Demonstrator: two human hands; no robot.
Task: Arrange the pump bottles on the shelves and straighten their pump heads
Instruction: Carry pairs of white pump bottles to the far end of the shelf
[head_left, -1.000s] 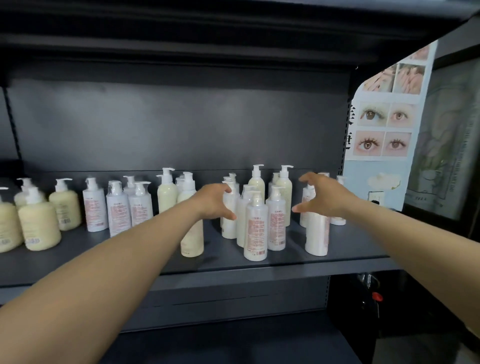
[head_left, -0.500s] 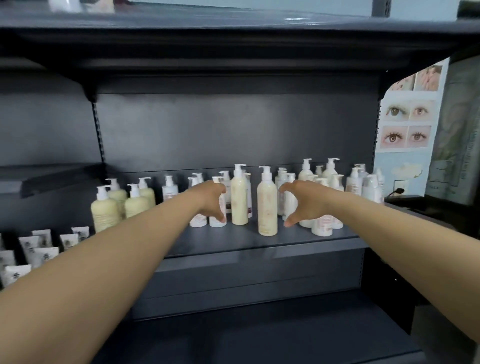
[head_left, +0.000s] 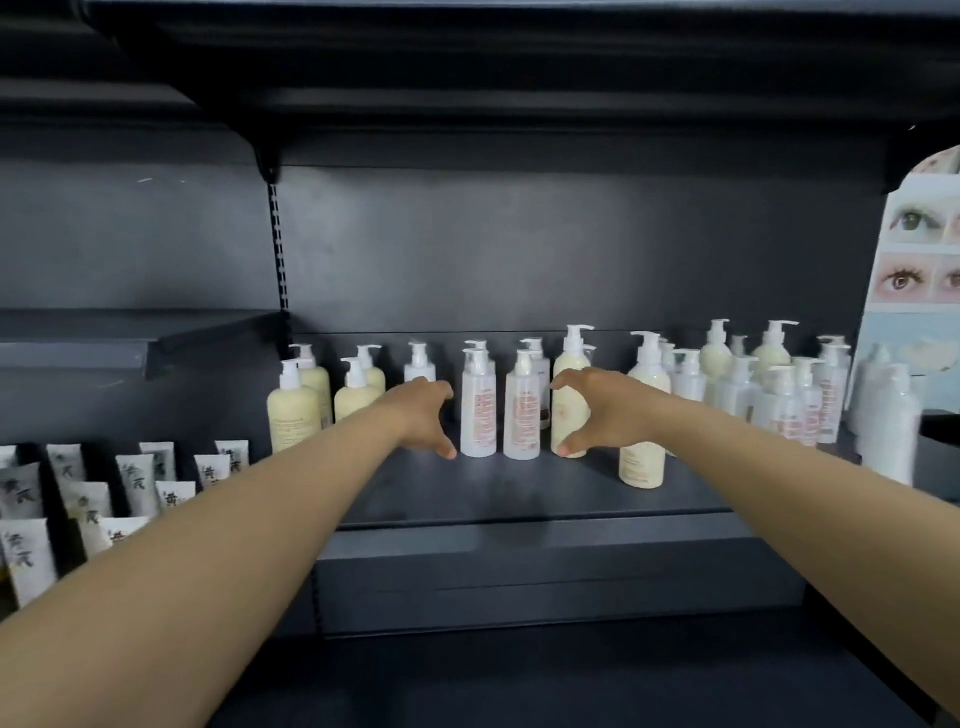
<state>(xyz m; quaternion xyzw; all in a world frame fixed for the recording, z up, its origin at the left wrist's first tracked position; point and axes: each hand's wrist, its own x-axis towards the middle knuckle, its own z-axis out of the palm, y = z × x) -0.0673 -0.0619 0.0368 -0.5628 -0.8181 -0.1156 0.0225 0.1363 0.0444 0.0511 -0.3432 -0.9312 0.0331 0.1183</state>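
- Two hands reach over the shelf (head_left: 519, 493) together: the left hand (head_left: 423, 415) and the right hand (head_left: 605, 415) each hang open in a curved C, thumb low and fingers above, holding nothing.
- Between them stand two clear pump bottles with red print, the left clear bottle (head_left: 478, 410) and the right clear bottle (head_left: 522, 415), upright and just beside each other, about mid-depth on the shelf.
- Left thumb tip sits just beside the base of the left clear bottle; I cannot tell if it touches. Right hand lies in front of a tall cream bottle (head_left: 569, 395), hiding its lower body.
- Judged step: closing in on the clear pair to gather or square them. Doing it well means pressing low on the bodies, where they slide without tipping, and sparing the pump heads until the bottles stand in line.
- Another cream bottle (head_left: 642, 462) stands alone nearest the front edge, out of line with the rest.
- Toward the shelf's right end a dense cluster (head_left: 779, 395) of mixed bottles crowds together, nozzles pointing various ways; toward the left end four round cream bottles (head_left: 293, 410) sit in a looser group.
- Most arranging looks undone.
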